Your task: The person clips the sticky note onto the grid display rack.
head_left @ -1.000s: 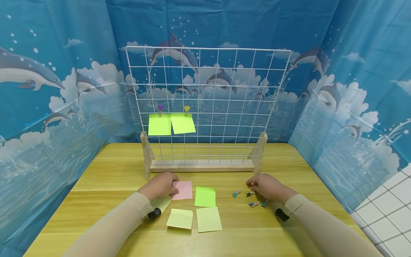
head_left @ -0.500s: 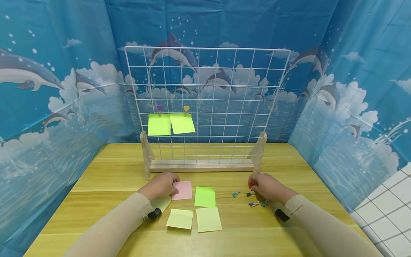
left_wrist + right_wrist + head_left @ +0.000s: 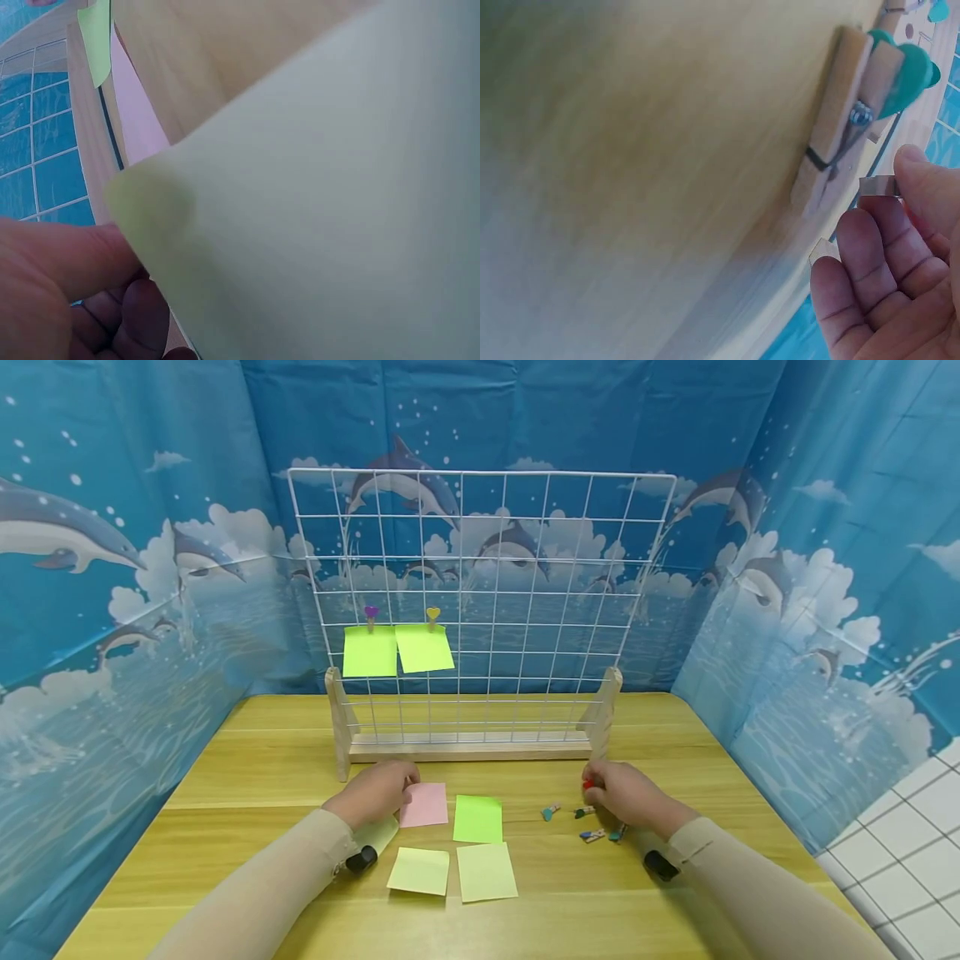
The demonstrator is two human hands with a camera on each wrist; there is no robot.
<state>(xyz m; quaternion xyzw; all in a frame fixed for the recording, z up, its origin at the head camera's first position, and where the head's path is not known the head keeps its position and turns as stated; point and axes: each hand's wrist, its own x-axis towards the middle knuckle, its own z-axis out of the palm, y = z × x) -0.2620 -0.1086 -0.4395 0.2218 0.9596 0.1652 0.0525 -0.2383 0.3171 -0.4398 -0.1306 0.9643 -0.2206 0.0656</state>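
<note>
My left hand (image 3: 381, 793) pinches the left edge of a pink sticky note (image 3: 425, 805) on the table. A pale yellow sticky note (image 3: 315, 195) hides those fingertips in the left wrist view; it lies beneath the wrist. My right hand (image 3: 632, 793) holds a small wooden clothespin with a red heart (image 3: 588, 785); its end (image 3: 877, 186) sticks out between thumb and forefinger. Close by lie several loose clothespins, among them a blue one (image 3: 592, 836), a dark green one (image 3: 583, 812) and a teal-hearted one (image 3: 847, 112).
A white wire grid (image 3: 492, 624) stands on a wooden base (image 3: 472, 750) behind the hands. Two bright green notes (image 3: 371, 653) hang there from purple and yellow heart clothespins. A green note (image 3: 477, 820) and two pale yellow notes (image 3: 487, 872) lie in front.
The red-heart clothespin has turned in my right fingers and risen slightly, so more of its red shows. My left hand and the notes have stayed put.
</note>
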